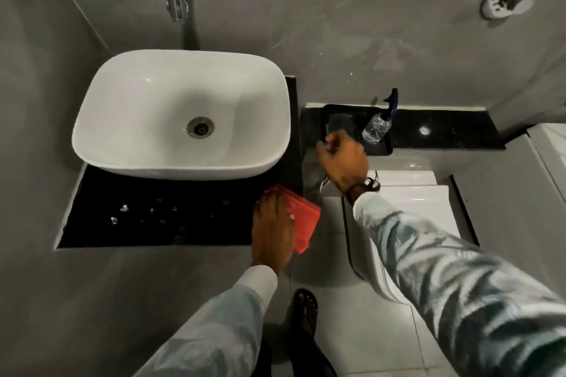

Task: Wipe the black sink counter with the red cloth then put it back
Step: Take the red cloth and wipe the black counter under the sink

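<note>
Black counter [147, 217] under white basin [180, 113], droplets [122, 211] unwiped. Left hand [272, 229] flat, fingers together, pressing folded red cloth [301, 220] on counter's right front corner, likely poised to sweep left. Right hand [343, 159] fingers curled at dark tray [346, 119]; grip unclear. Spray bottle [378, 127] just beside.

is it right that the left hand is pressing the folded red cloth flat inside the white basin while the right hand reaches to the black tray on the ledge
Not quite. In the head view the left hand presses the folded red cloth on the black sink counter, at its front right corner, not inside the white basin. The rest holds: the right hand reaches to the black tray on the ledge.
</note>
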